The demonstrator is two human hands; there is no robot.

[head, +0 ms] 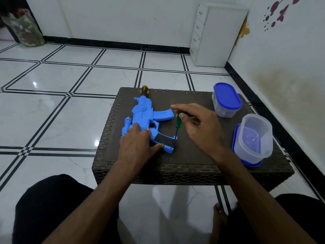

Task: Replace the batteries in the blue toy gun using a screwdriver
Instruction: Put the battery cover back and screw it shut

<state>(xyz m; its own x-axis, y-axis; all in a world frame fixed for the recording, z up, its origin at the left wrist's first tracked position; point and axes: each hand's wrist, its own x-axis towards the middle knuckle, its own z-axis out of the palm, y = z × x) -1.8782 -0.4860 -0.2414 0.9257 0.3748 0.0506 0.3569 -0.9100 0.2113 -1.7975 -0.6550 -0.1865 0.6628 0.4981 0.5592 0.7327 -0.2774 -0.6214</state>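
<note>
Left hand (139, 140) presses toy gun (146, 117) flat on bench (193, 155); right hand (197, 124) pinches upright screwdriver (178, 125), tip at near-right grip end.

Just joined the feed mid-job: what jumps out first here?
The blue toy gun lies flat at the middle of the dark woven table, pinned by the left hand. The right hand pinches a green-handled screwdriver upright, tip at the gun's butt end. Two clear tubs stand at the table's right: a lidded tub and an open tub.
</note>
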